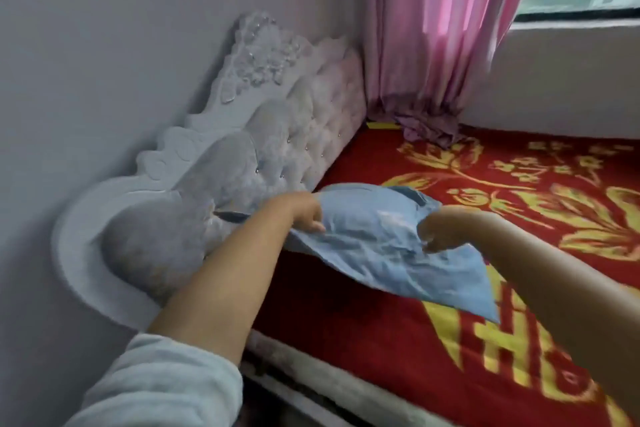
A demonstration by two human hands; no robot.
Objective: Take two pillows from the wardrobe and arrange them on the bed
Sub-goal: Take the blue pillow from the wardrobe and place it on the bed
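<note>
While both hands' fingers pinch its near edge, left hand [308, 215] and right hand [438, 230] hold the blue pillow [381, 246] above the bed [381, 350].

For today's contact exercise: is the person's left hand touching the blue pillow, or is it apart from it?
Touching. The head view shows the left hand with its fingers curled over the edge of the blue pillow, pinching the fabric.

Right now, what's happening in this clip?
A person is leaning over a bed, holding a light blue pillow with both hands: the left hand grips its edge nearest the tufted headboard, the right hand its other side. The pillow is close above the red and yellow bedspread, near the headboard. Only this one pillow is in view.
</note>
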